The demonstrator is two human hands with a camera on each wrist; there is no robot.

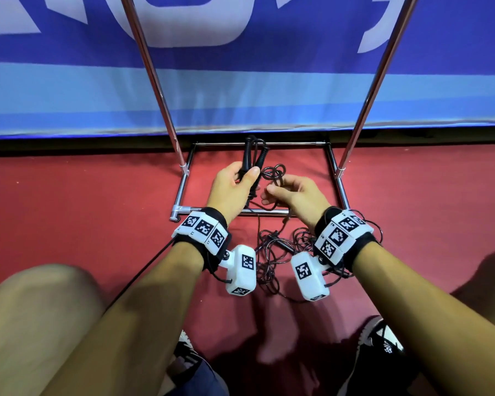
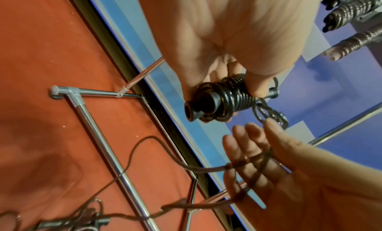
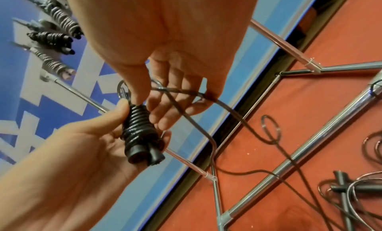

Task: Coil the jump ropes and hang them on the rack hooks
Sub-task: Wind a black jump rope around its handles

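My left hand (image 1: 235,184) grips two black jump-rope handles (image 1: 247,154) held side by side, with black cord wound round them in tight turns (image 2: 229,95). My right hand (image 1: 292,192) is just right of them. Its fingers (image 2: 246,146) are nearly straight, and the loose cord (image 3: 186,116) lies draped across them. The right thumb (image 3: 135,89) touches the top of the coil. From there the cord trails down to the floor. Several coiled ropes (image 3: 51,38) hang on the rack hooks above.
The chrome rack base (image 1: 180,192) frames the red floor under my hands, and its two uprights (image 1: 152,81) rise against a blue banner. A tangled pile of other ropes (image 1: 277,252) with dark handles (image 3: 341,185) lies between my wrists. My knees and shoes sit below.
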